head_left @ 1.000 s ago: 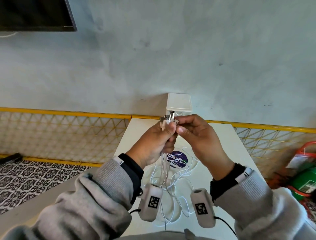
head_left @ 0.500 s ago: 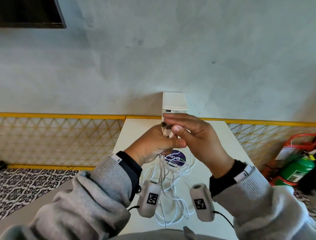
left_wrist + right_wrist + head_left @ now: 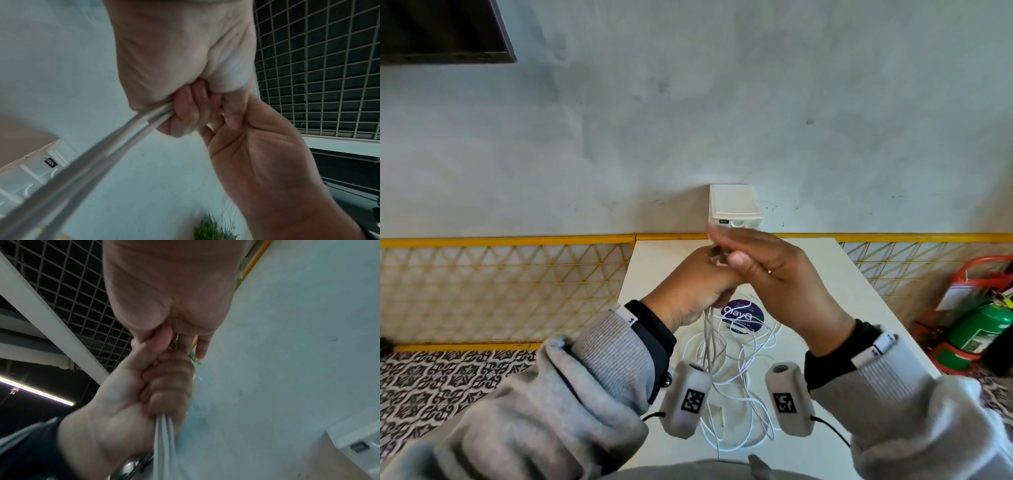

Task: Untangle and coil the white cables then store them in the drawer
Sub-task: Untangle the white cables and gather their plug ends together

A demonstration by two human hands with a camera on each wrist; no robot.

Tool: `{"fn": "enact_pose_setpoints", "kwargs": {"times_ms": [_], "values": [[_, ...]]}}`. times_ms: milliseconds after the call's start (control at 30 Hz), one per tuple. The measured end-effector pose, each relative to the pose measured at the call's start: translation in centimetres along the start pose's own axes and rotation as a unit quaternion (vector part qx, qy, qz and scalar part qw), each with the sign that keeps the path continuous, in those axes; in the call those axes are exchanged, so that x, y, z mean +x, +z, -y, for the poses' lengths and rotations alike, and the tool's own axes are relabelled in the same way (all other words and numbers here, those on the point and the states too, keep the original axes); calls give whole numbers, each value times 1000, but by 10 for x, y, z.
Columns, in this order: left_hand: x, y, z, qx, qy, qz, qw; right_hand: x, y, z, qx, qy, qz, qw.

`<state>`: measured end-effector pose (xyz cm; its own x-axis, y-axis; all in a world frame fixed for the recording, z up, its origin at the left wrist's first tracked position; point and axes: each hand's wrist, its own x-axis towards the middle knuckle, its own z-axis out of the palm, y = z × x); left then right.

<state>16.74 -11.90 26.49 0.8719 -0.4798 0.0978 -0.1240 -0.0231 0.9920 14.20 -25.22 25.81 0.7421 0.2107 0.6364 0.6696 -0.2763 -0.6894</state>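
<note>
My left hand (image 3: 695, 284) is raised above the table and grips a bundle of white cables (image 3: 709, 339) in its fist. The strands hang down to loose loops (image 3: 753, 356) on the tabletop. My right hand (image 3: 774, 274) lies across the top of the left fist with straight fingers, hiding the plug ends, and its thumb rests against the fist. In the left wrist view the cables (image 3: 102, 151) leave the fist (image 3: 174, 65), which the right hand (image 3: 257, 146) touches. The right wrist view shows the same bundle (image 3: 164, 434). The white drawer box (image 3: 734, 205) stands at the table's far edge.
The white table (image 3: 859, 308) bears a round purple sticker (image 3: 743, 313) under the cables. A yellow lattice railing (image 3: 500, 284) runs behind it against a grey wall. A green extinguisher (image 3: 983, 325) stands at the right and a dark screen (image 3: 441, 31) hangs top left.
My right hand pinched a plug at the top of the bundle; now its fingers lie flat over the plug ends. The left hand keeps its grip on the cables.
</note>
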Motion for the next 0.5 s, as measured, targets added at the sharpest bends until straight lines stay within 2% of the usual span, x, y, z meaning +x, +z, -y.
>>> {"fn": "enact_pose_setpoints", "kwargs": {"times_ms": [67,133,167,233,300,400,433,500], "values": [[4,-6,-4,-93,10,-22,995,-3,10,0,137,39,-28,989],[8,-13,-8,-141,27,-37,989,-8,24,-5,256,121,20,959],[10,-17,-9,-145,34,-45,988,-12,32,-10,265,162,59,949],[12,-25,-19,-178,56,-69,980,-19,42,-26,154,225,107,956],[12,-40,-32,-244,79,-112,960,-29,36,-50,-24,258,105,960],[11,-66,-48,-305,116,-186,927,-55,-3,-97,-165,336,94,923],[12,-71,-50,-313,121,-201,920,-63,-19,-106,-192,355,113,908],[15,-68,-48,-316,119,-213,917,-71,-44,-110,-221,393,202,869]]}}
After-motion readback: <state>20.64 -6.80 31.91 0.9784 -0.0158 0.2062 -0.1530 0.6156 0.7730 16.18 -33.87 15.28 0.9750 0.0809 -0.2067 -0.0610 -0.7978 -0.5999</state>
